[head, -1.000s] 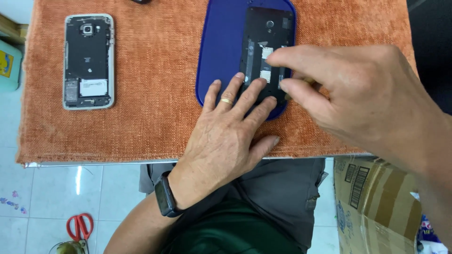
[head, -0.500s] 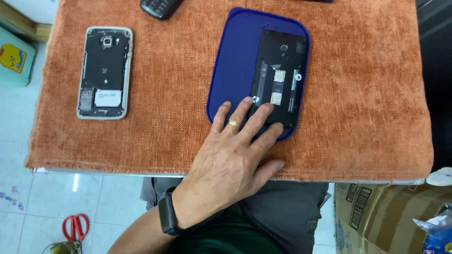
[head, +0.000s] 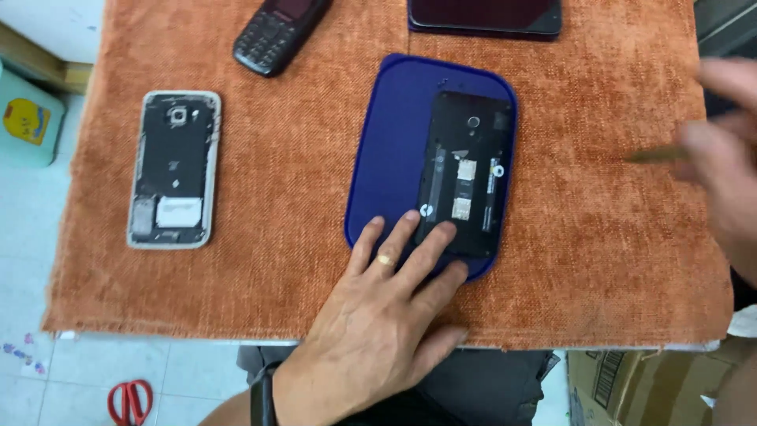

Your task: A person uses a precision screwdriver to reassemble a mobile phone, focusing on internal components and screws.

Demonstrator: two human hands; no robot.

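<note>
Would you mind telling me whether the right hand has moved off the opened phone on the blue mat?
Yes. The right hand has moved off the opened black phone toward the orange cloth's right edge, now blurred.

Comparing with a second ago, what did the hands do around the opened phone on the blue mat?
The right hand left the opened black phone and now sits blurred at the right edge, holding a thin tool. The left hand stayed pressing the phone's lower end on the blue mat. The silver-framed phone is unmoved on the orange cloth.
</note>
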